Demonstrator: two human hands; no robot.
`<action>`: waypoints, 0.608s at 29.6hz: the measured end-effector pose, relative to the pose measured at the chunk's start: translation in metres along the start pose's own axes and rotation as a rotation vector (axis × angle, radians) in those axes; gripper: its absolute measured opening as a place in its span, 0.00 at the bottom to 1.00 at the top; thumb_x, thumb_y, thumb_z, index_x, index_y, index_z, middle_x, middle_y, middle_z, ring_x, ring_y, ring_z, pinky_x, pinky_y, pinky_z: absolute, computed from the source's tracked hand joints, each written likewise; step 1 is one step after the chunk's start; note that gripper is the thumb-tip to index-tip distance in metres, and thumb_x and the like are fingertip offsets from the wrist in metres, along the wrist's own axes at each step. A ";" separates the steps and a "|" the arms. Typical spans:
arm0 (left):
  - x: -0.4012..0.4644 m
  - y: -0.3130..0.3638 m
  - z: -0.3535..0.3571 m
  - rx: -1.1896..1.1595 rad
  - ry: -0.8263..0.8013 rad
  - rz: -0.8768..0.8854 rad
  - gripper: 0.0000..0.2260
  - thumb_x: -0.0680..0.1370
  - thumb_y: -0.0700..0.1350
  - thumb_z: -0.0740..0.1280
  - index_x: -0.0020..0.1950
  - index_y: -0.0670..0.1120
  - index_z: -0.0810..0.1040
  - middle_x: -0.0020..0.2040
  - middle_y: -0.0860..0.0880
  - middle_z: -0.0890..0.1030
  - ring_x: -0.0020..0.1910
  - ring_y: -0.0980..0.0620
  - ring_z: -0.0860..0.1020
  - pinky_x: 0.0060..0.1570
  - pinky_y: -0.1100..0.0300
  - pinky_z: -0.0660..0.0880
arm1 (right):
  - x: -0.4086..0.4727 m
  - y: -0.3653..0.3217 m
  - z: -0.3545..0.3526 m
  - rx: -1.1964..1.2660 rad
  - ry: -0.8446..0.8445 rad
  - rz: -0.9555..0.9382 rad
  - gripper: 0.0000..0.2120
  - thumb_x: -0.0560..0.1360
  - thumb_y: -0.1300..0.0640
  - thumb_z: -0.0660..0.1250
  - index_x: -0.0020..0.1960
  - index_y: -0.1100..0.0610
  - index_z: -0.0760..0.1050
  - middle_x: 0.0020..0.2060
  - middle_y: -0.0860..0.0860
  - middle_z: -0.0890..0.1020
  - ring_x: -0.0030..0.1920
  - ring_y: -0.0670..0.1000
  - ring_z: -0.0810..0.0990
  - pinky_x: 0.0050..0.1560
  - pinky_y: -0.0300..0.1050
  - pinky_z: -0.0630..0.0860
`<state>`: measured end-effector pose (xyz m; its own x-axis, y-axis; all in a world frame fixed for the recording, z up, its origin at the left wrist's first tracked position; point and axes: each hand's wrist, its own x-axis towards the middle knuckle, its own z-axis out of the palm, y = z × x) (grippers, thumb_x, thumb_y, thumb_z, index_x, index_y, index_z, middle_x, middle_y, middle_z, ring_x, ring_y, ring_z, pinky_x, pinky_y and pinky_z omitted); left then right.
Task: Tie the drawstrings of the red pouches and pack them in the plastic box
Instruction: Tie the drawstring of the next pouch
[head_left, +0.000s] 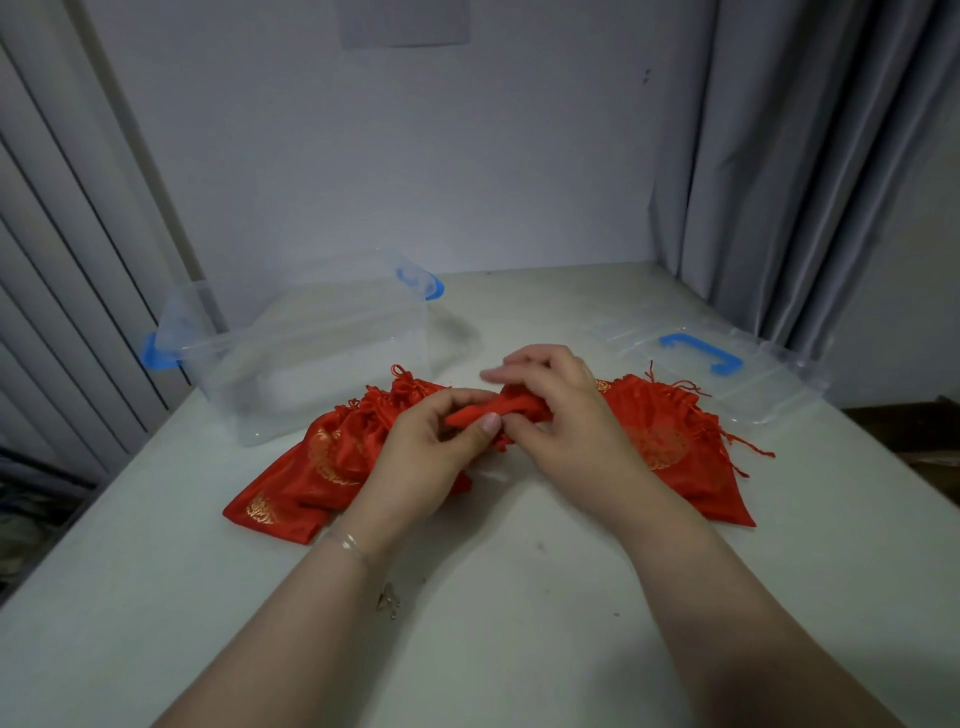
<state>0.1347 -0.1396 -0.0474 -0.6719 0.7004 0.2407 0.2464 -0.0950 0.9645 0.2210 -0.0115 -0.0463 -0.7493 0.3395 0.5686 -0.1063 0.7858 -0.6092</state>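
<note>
Head view looks down on a pale table (519, 597) where both hands meet over a bunched red pouch (498, 408) held between them, near the middle of the table. The left hand (436, 452) pinches the near end of that bunched cloth, its thumb lying on top with the nail showing and the other fingers curled beneath. The right hand (561, 410) grips the same pouch from the other side, fingers curled over the gathered fabric, the forefinger stretched out and blurred. A thin bracelet (349, 543) circles the left wrist. To the left of the hands lies a heap of red pouches (322, 467) with gold patterns, their gathered necks and cords pointing toward the plastic box (311, 358). That box is clear with blue latches, stands open on the left part of the table just behind this heap, and whether anything lies inside cannot be told. To the right of the hands lies another group of red pouches (670, 441), loose red cords trailing off its far right edge. Behind this group, near the table's right edge, rests the clear lid (753, 374) with its blue handle, flat and apart from the box. A grey curtain (810, 156) hangs at the far right.
</note>
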 end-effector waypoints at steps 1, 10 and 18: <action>0.000 0.001 -0.001 -0.062 0.003 -0.022 0.09 0.76 0.36 0.67 0.55 0.41 0.78 0.38 0.52 0.83 0.35 0.61 0.80 0.35 0.69 0.74 | 0.000 -0.001 0.000 0.042 0.020 0.024 0.17 0.72 0.57 0.67 0.60 0.47 0.76 0.56 0.45 0.71 0.60 0.43 0.70 0.61 0.32 0.65; 0.003 0.000 -0.011 -0.138 -0.102 -0.129 0.17 0.75 0.27 0.64 0.58 0.44 0.75 0.41 0.48 0.82 0.38 0.54 0.81 0.38 0.63 0.78 | 0.003 0.002 0.000 0.240 0.018 0.408 0.10 0.77 0.47 0.62 0.52 0.52 0.76 0.38 0.48 0.81 0.39 0.47 0.80 0.44 0.48 0.77; 0.002 0.000 -0.016 -0.063 -0.204 -0.106 0.24 0.72 0.64 0.64 0.52 0.45 0.81 0.43 0.42 0.79 0.43 0.54 0.77 0.46 0.61 0.75 | 0.001 -0.003 0.002 0.183 0.040 0.239 0.10 0.76 0.50 0.66 0.39 0.54 0.76 0.27 0.53 0.73 0.29 0.45 0.68 0.33 0.45 0.66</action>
<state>0.1222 -0.1495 -0.0450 -0.5351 0.8366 0.1172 0.1341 -0.0528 0.9896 0.2194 -0.0141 -0.0447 -0.7412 0.5266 0.4164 -0.0488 0.5763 -0.8158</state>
